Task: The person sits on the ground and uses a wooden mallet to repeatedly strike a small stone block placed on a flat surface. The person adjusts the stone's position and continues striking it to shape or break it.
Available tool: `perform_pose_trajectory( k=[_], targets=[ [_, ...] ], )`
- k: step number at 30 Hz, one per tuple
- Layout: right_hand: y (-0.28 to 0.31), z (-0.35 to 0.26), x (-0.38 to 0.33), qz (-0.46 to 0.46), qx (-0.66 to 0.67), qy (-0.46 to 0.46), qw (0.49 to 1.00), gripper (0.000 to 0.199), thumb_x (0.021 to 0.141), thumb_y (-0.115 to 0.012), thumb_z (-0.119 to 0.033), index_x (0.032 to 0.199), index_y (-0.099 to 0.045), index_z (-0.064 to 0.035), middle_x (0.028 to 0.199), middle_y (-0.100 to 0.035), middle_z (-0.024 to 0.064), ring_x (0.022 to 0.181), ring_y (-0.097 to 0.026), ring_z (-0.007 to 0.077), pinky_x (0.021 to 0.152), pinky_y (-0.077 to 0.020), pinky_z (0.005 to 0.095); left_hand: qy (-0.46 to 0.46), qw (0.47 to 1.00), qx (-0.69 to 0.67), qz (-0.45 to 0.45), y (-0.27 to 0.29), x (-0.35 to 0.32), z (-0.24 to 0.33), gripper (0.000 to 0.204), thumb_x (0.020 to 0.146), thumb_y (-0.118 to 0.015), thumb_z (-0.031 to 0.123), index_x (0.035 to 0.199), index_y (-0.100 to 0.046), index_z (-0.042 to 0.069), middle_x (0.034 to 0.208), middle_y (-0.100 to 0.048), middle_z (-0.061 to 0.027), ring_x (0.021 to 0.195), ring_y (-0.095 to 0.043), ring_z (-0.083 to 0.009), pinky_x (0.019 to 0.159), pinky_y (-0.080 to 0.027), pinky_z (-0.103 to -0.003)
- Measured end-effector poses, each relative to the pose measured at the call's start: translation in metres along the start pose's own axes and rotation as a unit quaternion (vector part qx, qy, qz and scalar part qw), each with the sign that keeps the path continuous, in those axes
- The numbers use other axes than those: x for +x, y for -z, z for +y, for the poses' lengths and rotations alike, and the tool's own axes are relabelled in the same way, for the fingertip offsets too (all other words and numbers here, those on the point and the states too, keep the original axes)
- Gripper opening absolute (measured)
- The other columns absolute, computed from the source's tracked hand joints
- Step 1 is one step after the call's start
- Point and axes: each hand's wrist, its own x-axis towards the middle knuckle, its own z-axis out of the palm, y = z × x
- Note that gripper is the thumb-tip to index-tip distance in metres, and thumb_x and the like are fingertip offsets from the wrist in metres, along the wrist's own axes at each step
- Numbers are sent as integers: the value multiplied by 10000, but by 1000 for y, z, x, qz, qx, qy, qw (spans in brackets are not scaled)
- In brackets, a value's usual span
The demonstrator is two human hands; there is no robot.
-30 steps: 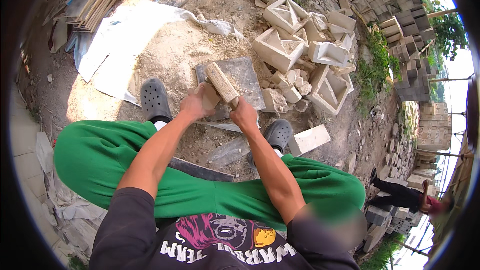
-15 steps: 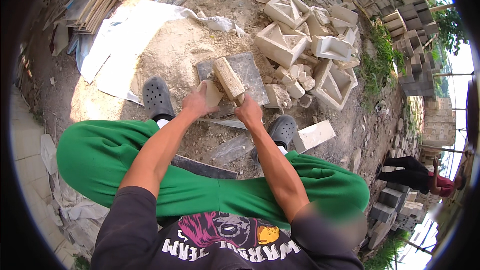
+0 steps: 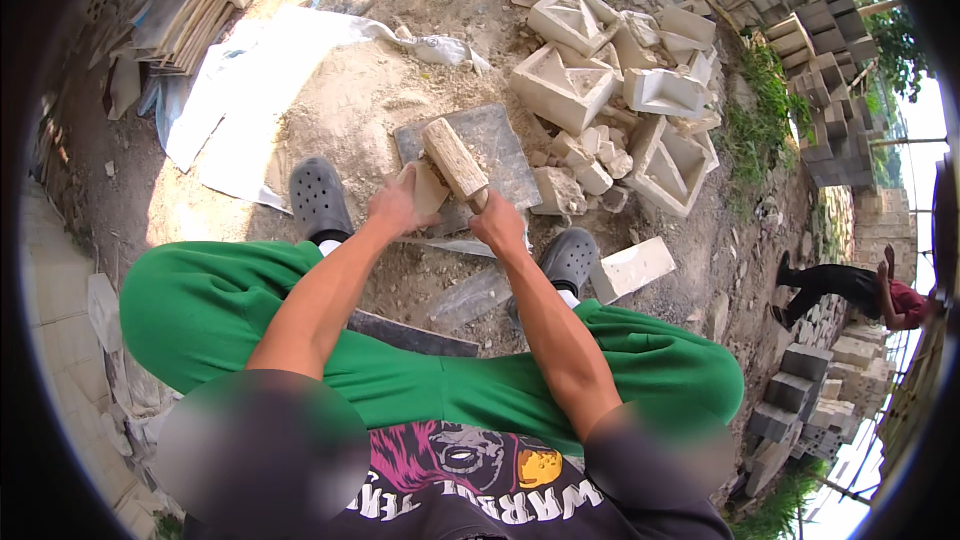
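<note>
My right hand (image 3: 498, 224) is closed round the short handle of a wooden mallet (image 3: 454, 158). Its thick, rough head points away from me and lies over a dark grey flat slab (image 3: 508, 152) on the ground. Just left of the mallet, my left hand (image 3: 394, 204) grips a pale, flat-faced block piece (image 3: 430, 188) at the slab's near-left edge. The mallet head overlaps this piece in view; whether they touch I cannot tell. Part of the piece is hidden by my left fingers.
Broken pale hollow blocks (image 3: 565, 88) and rubble (image 3: 590, 158) are heaped right of the slab. A loose pale block (image 3: 633, 270) lies beside my right shoe (image 3: 568, 258). White sheeting (image 3: 270, 65) covers ground at the left. Another person (image 3: 850, 292) is far right.
The mallet head has shifted slightly left, toward the block piece. Both hands keep their grips. The person at the far right has changed position and stance.
</note>
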Motion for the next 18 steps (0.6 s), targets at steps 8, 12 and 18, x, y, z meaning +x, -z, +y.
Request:
perform_pose_trajectory(
  k=[8,12,18],
  targets=[
    [22,-6,0,37,69,-62,995,500,753,-681,-254,1199,-612,-39,1065,-713,263,1028,-676,443,894,-526,507,-72,995,-46,45,-13,-8,-30,1158,684,-793,615,1555,-208,126,1301,-475,-311,1067,-623,-502,876,-546,-546],
    [10,5,2,57,72,-121,988,548,755,-696,-261,1220,-568,-1,1081,-697,295,1044,-667,456,909,-519,513,-73,987,-60,132,-51,-12,-71,1125,733,-746,600,1557,-156,112,1262,-486,-284,1074,-612,-505,892,-539,-537],
    [-1,19,5,53,134,-121,982,588,746,-706,-263,1243,-576,22,1099,-693,296,1057,-660,470,931,-517,502,12,993,-80,83,-45,-20,-66,1139,762,-699,616,1575,-75,118,1307,-443,-309,1101,-591,-507,929,-507,-552]
  ],
)
